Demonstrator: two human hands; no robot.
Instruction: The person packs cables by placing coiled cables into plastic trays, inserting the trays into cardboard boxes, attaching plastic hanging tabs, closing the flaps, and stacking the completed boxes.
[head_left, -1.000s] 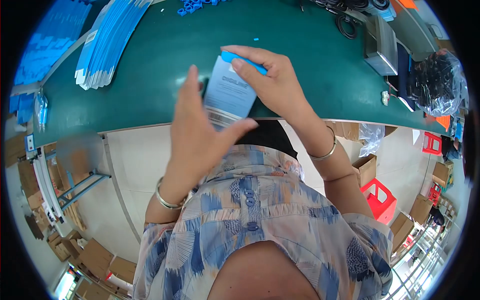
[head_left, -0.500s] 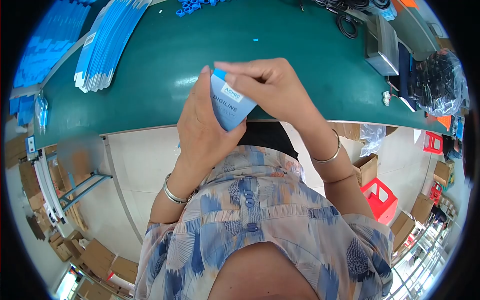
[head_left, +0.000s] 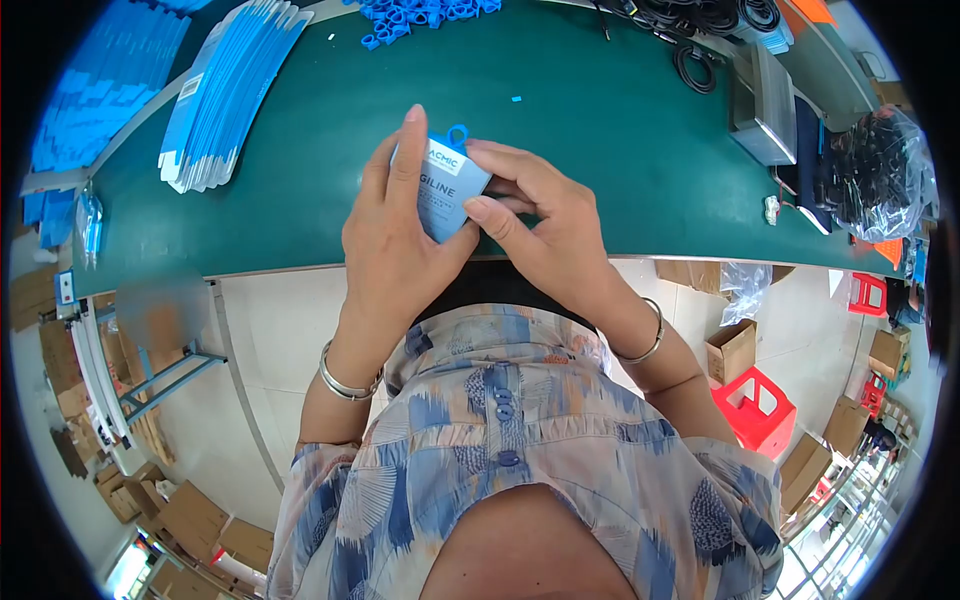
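Observation:
A small light-blue retail box [head_left: 443, 200], printed ACMIC and DIGILINE, is held up over the near edge of the green table. My left hand [head_left: 390, 230] is closed around its left side, the index finger stretched along the edge. My right hand [head_left: 550, 215] grips the box's right side, with the thumb at its lower right edge and bent fingers near the upper corner. A blue ring-shaped loop [head_left: 457, 134] stands up at the top of the box. My left fingers hide part of the printing.
On the green table [head_left: 620, 170], a fanned stack of flattened blue boxes [head_left: 225, 95] lies at the left. Small blue rings [head_left: 415, 15] are heaped at the back. Black cables [head_left: 693, 66], a clear plastic bin [head_left: 765, 110] and a plastic-wrapped black bundle [head_left: 880, 170] are at the right.
My right hand has moved from the top of the box down to its right side. The blue loop now shows at the top. The box has shifted slightly left and up.

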